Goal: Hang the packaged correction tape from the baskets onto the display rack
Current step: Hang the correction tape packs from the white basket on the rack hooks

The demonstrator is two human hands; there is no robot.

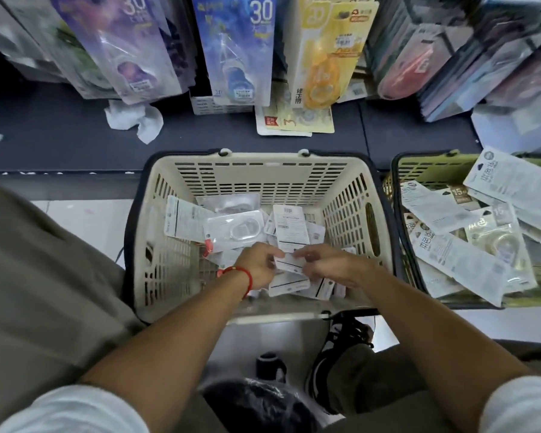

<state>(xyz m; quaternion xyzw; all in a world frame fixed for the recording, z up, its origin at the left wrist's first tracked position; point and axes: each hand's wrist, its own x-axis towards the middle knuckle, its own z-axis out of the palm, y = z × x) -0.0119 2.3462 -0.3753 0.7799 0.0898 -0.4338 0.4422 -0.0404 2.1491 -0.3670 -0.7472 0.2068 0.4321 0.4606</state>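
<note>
Both my hands reach into a cream basket (263, 165) that holds several white correction tape packs. My left hand (256, 265), with a red string on its wrist, and my right hand (328, 265) pinch the same white pack (289, 264) between their fingertips, low in the basket near its front. More packs (289, 228) lie loose behind it. At the top, hanging correction tape packs fill the display rack: purple (132, 48), blue (235, 48) and yellow (325, 51).
A second, green basket (425, 170) at the right is piled with long white packs. A crumpled white tissue (135, 118) and a flat card pack (294, 121) lie on the dark shelf base. My knees and a black shoe (334, 354) are below the basket.
</note>
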